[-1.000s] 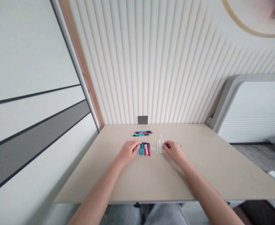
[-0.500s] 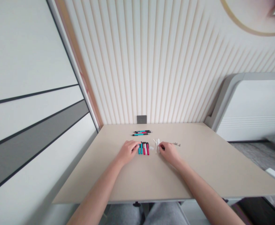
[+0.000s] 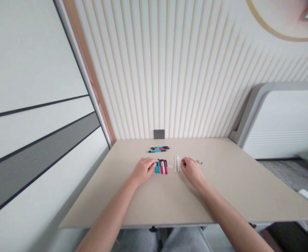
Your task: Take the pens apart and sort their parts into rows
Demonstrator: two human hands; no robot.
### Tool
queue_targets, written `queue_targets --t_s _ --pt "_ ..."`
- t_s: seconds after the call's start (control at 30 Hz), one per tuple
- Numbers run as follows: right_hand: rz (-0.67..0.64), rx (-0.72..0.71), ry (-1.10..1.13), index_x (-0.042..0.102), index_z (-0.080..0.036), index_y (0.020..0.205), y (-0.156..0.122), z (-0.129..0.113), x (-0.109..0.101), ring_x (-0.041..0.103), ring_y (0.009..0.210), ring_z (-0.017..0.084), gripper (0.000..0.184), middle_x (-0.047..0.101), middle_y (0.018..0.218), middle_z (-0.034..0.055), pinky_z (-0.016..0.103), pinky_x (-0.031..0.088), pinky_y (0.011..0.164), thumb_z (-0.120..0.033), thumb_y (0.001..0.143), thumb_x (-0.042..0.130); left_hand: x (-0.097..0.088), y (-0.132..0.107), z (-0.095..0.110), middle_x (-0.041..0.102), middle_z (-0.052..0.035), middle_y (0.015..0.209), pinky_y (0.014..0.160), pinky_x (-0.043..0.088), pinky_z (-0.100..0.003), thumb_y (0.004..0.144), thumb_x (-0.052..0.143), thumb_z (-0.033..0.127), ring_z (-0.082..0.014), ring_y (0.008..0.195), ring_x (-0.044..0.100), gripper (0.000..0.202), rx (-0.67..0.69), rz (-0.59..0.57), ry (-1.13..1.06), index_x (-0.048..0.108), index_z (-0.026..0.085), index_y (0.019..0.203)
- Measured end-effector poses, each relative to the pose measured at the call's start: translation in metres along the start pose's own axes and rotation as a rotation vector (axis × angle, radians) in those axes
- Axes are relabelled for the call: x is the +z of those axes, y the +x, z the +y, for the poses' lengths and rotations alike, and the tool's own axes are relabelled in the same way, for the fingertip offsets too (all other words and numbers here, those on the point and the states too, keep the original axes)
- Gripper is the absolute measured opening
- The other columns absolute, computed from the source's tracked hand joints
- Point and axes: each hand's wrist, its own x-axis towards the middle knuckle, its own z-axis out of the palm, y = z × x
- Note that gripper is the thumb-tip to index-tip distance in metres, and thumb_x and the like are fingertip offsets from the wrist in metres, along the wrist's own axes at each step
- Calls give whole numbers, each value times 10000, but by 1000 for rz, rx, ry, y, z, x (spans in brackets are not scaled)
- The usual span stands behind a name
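Observation:
My left hand (image 3: 144, 170) rests at the left end of a row of pen barrels, its fingers bent and slightly apart, fingertips at the nearest teal one. The row has teal barrels (image 3: 158, 167), pink barrels (image 3: 165, 167) and a white barrel (image 3: 163, 168) between the pink ones, all with dark upper ends. My right hand (image 3: 192, 172) is just right of several thin white sticks (image 3: 178, 163), with thumb and forefinger a little apart and nothing visible between them. Small clear pieces (image 3: 170, 166) lie between the barrels and the sticks.
Several assembled pens (image 3: 158, 149) in teal, pink and black lie farther back on the beige table (image 3: 154, 203). Small metallic pieces (image 3: 200, 162) sit behind my right hand, partly hidden. A ribbed wall (image 3: 154, 70) with a dark socket (image 3: 159, 134) borders the back edge.
The slanted white stick at my right fingertips now lies more in line with the others. My right hand has shifted slightly right, off the sticks. My left hand has barely moved.

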Motion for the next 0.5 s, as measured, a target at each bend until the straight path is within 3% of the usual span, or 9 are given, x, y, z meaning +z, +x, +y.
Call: queue_targets --t_s 0.5 --pt "-102 -70 -40 624 -172 823 -4 -10 6 593 740 150 167 675 850 66 234 306 630 -128 874 472 -3 1 3 702 -50 1001 829 434 -333 968 433 225 -192 942 634 219 15 -6 3 623 223 1075"
